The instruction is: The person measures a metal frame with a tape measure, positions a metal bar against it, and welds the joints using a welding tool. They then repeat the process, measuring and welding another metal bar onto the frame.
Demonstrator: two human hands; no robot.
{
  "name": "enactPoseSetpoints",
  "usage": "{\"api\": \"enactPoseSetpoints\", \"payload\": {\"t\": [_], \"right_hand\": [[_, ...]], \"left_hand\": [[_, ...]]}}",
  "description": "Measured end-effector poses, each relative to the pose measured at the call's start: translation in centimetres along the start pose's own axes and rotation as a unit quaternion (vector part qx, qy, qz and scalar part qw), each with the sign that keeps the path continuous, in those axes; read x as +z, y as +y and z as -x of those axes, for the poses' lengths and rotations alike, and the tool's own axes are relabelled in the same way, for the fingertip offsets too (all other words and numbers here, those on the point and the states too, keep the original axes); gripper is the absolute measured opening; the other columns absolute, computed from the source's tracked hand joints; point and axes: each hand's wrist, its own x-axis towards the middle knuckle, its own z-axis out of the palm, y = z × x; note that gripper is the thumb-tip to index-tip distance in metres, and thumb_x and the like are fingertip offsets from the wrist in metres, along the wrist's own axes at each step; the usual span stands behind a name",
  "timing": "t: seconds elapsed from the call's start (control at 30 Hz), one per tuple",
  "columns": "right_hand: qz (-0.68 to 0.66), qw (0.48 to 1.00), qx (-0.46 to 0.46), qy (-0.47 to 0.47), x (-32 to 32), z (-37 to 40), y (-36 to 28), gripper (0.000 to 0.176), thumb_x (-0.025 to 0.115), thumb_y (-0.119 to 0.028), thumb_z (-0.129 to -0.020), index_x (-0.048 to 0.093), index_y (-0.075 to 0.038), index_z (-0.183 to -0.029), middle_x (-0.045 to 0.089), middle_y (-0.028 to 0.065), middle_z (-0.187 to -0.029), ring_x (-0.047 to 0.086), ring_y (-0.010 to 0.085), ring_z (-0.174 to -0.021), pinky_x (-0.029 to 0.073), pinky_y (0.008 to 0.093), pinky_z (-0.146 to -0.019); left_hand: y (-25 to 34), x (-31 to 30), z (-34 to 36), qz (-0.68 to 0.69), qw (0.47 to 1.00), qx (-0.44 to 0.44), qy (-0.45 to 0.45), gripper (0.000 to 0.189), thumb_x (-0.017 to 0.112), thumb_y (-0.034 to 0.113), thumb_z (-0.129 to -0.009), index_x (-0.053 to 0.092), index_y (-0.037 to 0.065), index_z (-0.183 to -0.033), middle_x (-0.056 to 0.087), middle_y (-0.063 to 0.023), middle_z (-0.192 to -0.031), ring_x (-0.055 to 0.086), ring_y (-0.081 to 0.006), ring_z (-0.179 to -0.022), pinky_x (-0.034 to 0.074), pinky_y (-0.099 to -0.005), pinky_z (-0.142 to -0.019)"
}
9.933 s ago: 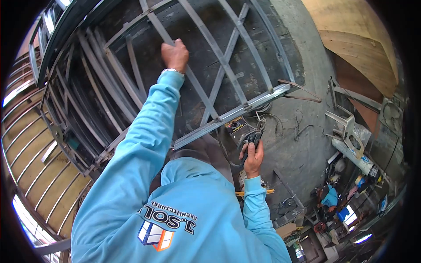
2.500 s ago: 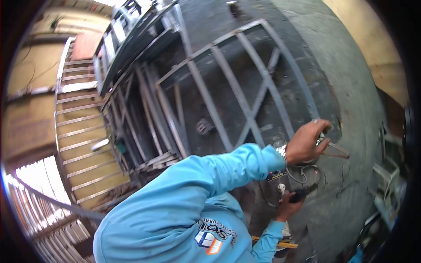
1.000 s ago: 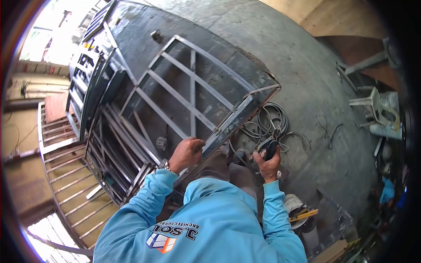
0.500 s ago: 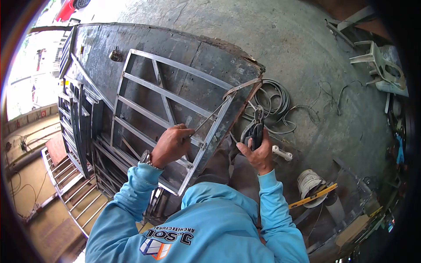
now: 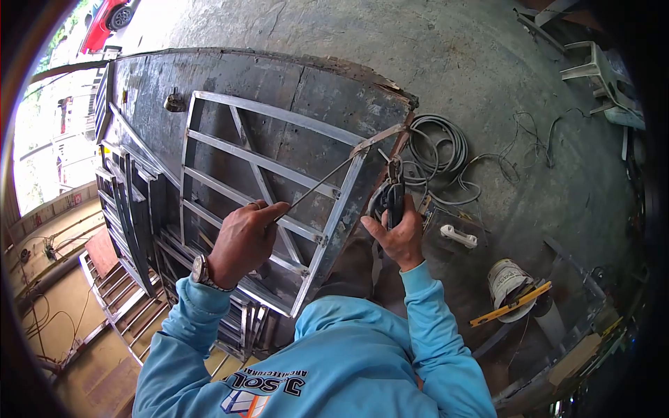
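Note:
My left hand [image 5: 244,238], with a watch at the wrist, is closed around a thin metal rod [image 5: 317,188]. The rod slants up to the right across the metal frame [image 5: 268,155], its far end near the frame's upper right corner. A rusty flat strip [image 5: 382,136] crosses that corner. In my right hand [image 5: 398,237] is a black-handled clamp-like tool [image 5: 394,198], held upright just right of the frame, its jaws upward. My fingers hide part of its grip. The frame has several crossbars and a diagonal bar, and lies on a dark worktable [image 5: 230,73].
Coiled grey cable [image 5: 446,150] lies on the floor to the right, near a white handle-shaped piece [image 5: 458,236]. A bucket [image 5: 509,279] with a yellow level [image 5: 512,304] stands lower right. Metal frames [image 5: 125,209] are stacked at left. A plastic chair [image 5: 596,70] stands far right.
My left hand has moved left and slightly down with the rod, and more of the rod shows. My right hand has shifted a little left with the clamp-like tool. The view has also shifted.

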Motion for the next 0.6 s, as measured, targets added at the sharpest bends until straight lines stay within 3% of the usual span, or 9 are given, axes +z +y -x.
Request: {"api": "enactPoseSetpoints", "payload": {"t": [0.23,0.37,0.5,0.6], "right_hand": [[0.033,0.999,-0.01,0.016,1.2,-0.5,0.3,0.061,0.087,-0.046,-0.075,0.055,-0.001,-0.103,0.062,0.0075,-0.081,0.063,0.0141,-0.065,0.053,0.0297,-0.057],[-0.017,1.0,-0.016,0.022,1.7,-0.7,0.7,0.061,0.086,-0.046,-0.076,0.055,0.0,-0.103,0.061,0.0074,-0.08,0.063,0.0145,-0.066,0.054,0.0298,-0.056],[-0.023,1.0,-0.006,0.015,1.6,-0.8,0.3,0.057,0.087,-0.042,-0.075,0.056,-0.003,-0.103,0.061,0.005,-0.083,0.06,0.0154,-0.066,0.051,0.0301,-0.057],[-0.009,1.0,0.004,0.005,1.7,-0.8,0.8,0.057,0.087,-0.041,-0.076,0.056,-0.002,-0.104,0.062,0.0054,-0.085,0.062,0.0149,-0.069,0.052,0.0293,-0.059]], "left_hand": [[0.5,-1.0,-0.3,-0.072,0.997,0.03,-0.008,0.031,0.063,-0.004,-0.086,0.074,0.004,-0.115,0.062,-0.016,-0.078,0.062,-0.031,-0.065,0.049,-0.043,-0.059],[1.5,-1.5,-0.1,-0.089,0.995,0.029,-0.016,0.032,0.063,-0.004,-0.086,0.073,0.004,-0.116,0.059,-0.0159,-0.076,0.06,-0.031,-0.062,0.047,-0.044,-0.058],[1.7,-1.9,-0.3,-0.093,0.995,0.033,-0.019,0.032,0.063,-0.004,-0.086,0.073,0.004,-0.116,0.059,-0.0162,-0.076,0.06,-0.0311,-0.062,0.047,-0.0435,-0.057],[1.9,-2.1,-0.3,-0.1,0.994,0.011,-0.052,0.038,0.061,-0.001,-0.084,0.071,0.006,-0.119,0.061,-0.0169,-0.081,0.065,-0.0341,-0.071,0.051,-0.0454,-0.063]]}}
